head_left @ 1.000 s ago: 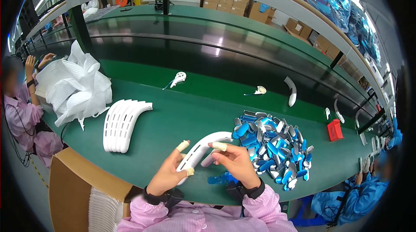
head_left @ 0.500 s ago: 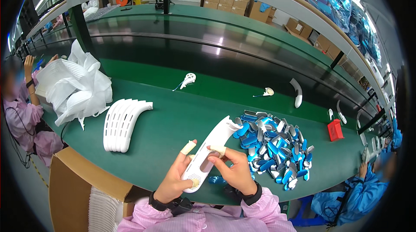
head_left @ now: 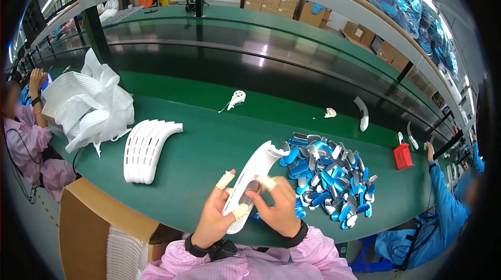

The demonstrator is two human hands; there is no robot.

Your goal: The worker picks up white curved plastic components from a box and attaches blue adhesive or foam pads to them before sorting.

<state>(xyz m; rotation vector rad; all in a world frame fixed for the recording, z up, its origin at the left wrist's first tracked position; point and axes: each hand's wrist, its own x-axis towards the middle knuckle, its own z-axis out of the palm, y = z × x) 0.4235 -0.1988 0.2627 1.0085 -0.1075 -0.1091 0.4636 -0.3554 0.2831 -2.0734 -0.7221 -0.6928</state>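
Note:
A white curved plastic shell [head_left: 261, 161], with a long slot and a perforated lower end, slants upright in front of me. My left hand [head_left: 213, 220] is closed around its lower part, the thumb lying across the front face. At the slot's right edge my right hand [head_left: 282, 208] grips the shell with thumb and index finger; that index finger is blurred. Whether a small part sits between those fingertips is hidden. Pale finger covers wrap several fingertips. Right of my hands lies a heap of small blue-and-silver oval pieces [head_left: 334, 178].
Nested white shells [head_left: 143, 152] lie on the green table at left, near white foam sheets [head_left: 91, 105]. An open carton [head_left: 83, 228] stands at lower left. Small white parts ride the conveyor [head_left: 282, 105] beyond. A red bin [head_left: 403, 156] stands at right. Co-workers sit on both sides.
My left thumb has moved up the shell and my right index finger has shifted at the slot. Parts on the conveyor have moved right. The right-hand co-worker's arm now reaches forward.

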